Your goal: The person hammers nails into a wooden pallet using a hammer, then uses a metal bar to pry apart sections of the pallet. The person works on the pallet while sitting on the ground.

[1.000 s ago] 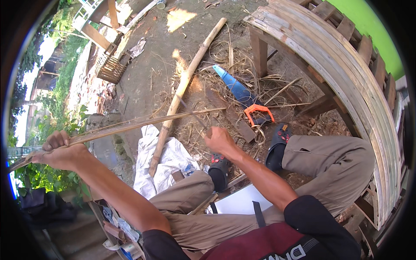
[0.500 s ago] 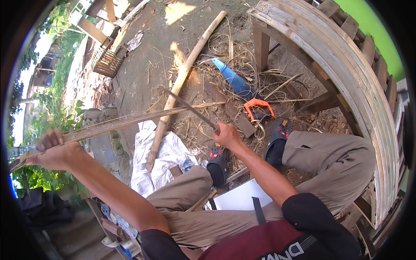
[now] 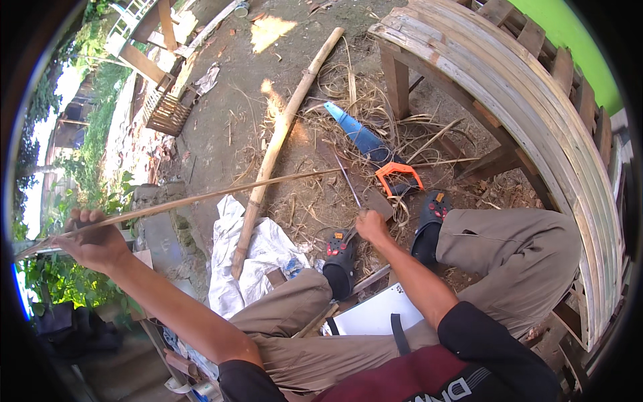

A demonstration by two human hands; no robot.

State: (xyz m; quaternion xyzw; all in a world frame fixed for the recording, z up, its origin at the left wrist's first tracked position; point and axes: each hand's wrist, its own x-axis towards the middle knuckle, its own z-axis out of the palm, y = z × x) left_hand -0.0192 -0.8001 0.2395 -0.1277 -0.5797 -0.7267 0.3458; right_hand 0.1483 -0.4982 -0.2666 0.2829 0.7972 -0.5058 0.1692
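Observation:
My left hand (image 3: 92, 242), raised at the far left, is closed around a long, thin strip of split bamboo (image 3: 201, 197). The strip runs to the right over a thick bamboo pole (image 3: 289, 110) lying on the ground. Its far end comes close to the blade of a long knife (image 3: 349, 181), which my right hand (image 3: 372, 226) grips above the ground between my feet. The blade shows nearly edge-on, pointing away from me; its handle is hidden in my fist. Beyond it lies a handsaw (image 3: 365, 139) with a blue blade and orange handle.
Curled bamboo shavings (image 3: 348, 84) cover the dirt around the saw. A slatted wooden bench (image 3: 495, 63) curves along the right. White cloth (image 3: 228, 288) lies under the pole's near end. A slatted crate (image 3: 167, 114) stands back left, and a white panel (image 3: 368, 315) is by my legs.
My right hand has moved right and slightly nearer, and the knife has turned from pointing left to pointing away. The bamboo strip has rolled to show a thinner edge; my left hand has risen slightly.

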